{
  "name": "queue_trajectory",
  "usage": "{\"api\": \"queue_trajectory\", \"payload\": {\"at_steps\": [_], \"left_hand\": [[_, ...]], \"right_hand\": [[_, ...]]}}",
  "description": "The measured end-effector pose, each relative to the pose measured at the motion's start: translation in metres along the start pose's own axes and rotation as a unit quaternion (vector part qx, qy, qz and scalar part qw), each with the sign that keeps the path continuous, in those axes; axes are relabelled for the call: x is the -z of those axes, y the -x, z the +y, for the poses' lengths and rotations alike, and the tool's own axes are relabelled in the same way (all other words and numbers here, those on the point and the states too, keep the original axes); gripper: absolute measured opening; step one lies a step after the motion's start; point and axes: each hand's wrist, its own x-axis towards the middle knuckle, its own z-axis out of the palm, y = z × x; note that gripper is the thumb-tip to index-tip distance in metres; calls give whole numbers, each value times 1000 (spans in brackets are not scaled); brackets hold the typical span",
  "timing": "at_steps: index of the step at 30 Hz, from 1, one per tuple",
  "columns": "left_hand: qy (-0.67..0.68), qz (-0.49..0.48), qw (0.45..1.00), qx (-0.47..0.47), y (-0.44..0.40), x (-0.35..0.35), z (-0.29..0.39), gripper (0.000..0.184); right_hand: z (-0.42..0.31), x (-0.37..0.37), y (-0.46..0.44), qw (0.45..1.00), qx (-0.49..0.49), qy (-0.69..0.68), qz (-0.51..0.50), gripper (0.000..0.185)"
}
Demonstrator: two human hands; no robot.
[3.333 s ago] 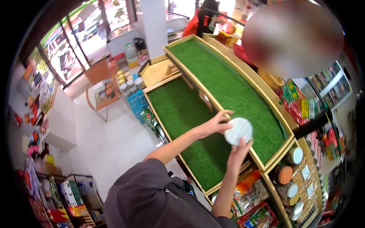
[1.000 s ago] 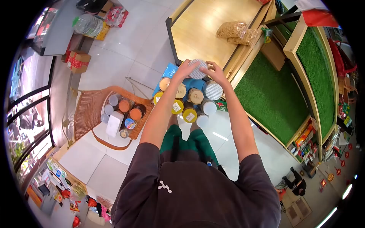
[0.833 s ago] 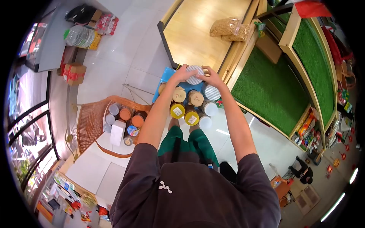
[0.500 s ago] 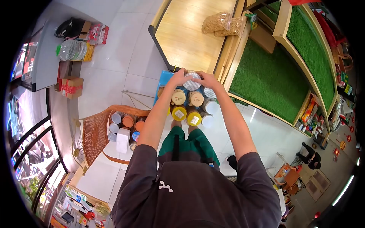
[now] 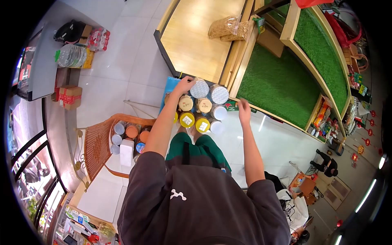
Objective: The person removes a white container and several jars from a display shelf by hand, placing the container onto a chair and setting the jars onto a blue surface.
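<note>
My left hand is beside a jar with a white patterned lid, its curled fingers close to the lid's left edge; whether they touch it is unclear. My right hand is apart from the jars, near the display's wooden edge, with nothing seen in it. Another jar with a patterned lid stands right of the first. Nearer me are jars with tan covers, yellow lids and white lids. A blue box shows behind my left hand.
A wooden display top carries bags of light brown food. Green turf shelves stand at the right. A wicker chair with more jars is at the left. A person is far right.
My right hand has let go of the patterned-lid jar and moved right. That jar now stands among the others. My left hand has stayed by it, and the view has shifted.
</note>
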Motion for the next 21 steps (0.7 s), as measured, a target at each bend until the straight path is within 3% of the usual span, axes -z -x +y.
{"api": "queue_trajectory", "payload": {"at_steps": [3,5,6,8,11,15,17,19,21], "left_hand": [[-41,43,994,-91,-21,0,-20,51],[-45,63,992,-97,7,0,2,48],[-24,53,997,-59,23,1,16,48],[-12,39,999,-22,32,0,24,48],[-46,55,995,-73,29,-8,17,49],[-112,87,980,-142,2,-20,6,51],[-157,160,954,-199,2,-30,9,54],[-178,158,954,-182,18,-41,29,58],[-244,187,920,-243,16,-49,34,53]], "right_hand": [[68,31,52,991,-72,117,5,35],[100,43,88,982,-185,24,-40,41],[98,46,101,982,-184,19,-38,41],[89,48,126,900,-427,-58,-72,49],[105,49,138,897,-415,-38,-145,54],[107,36,120,911,-384,-39,-143,53],[108,25,103,917,-366,-82,-135,51],[100,14,87,920,-343,-135,-136,51],[89,1,68,915,-333,-174,-144,51]]}}
